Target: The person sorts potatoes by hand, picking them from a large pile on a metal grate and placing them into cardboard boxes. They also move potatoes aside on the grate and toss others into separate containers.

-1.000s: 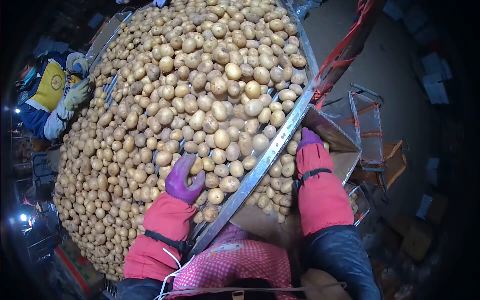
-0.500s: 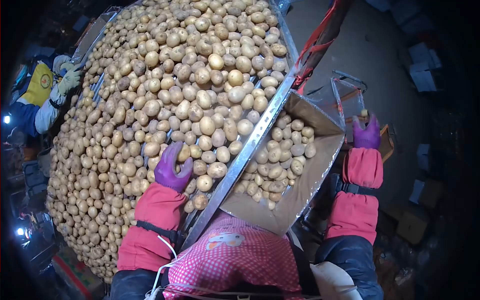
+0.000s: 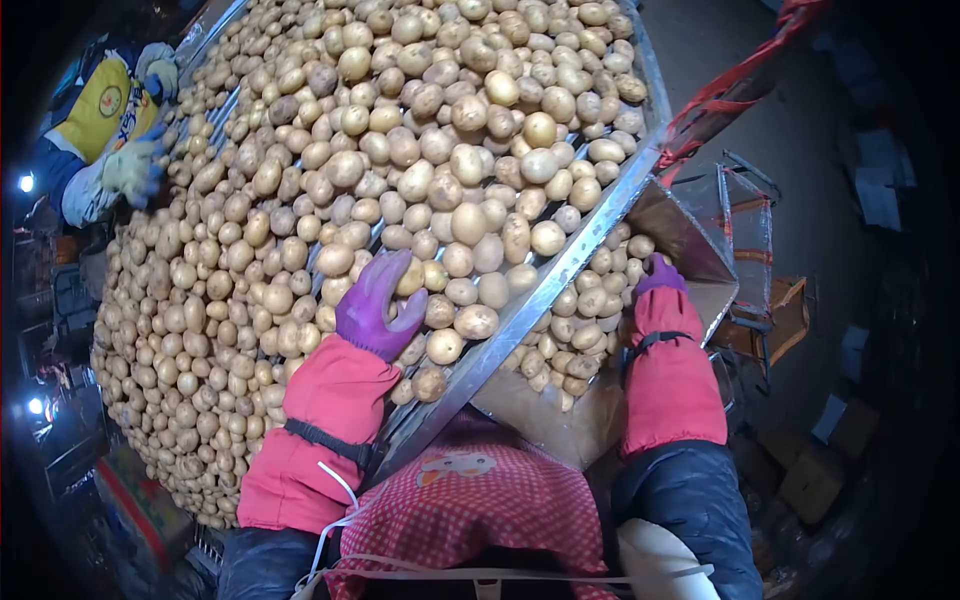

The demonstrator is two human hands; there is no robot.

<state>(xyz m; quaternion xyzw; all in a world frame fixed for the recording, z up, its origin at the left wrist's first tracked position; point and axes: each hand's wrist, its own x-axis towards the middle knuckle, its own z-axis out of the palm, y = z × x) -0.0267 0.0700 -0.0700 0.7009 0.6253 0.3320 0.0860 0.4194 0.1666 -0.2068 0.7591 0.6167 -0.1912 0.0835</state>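
- Strong light falls from above on the potatoes, which show bright and pale yellow, with small glints on the topmost skins.
- The metal rail carries a dull sheen along its length.
- An upper lamp and a lower lamp flare white at the left edge, against near-black surroundings.
- The floor on the right lies dim, its detail murky.
- The wide lens bows straight edges, and the corners fall to black.
- The centre is sharp; a co-worker's glove at far left looks smeared, possibly by motion.
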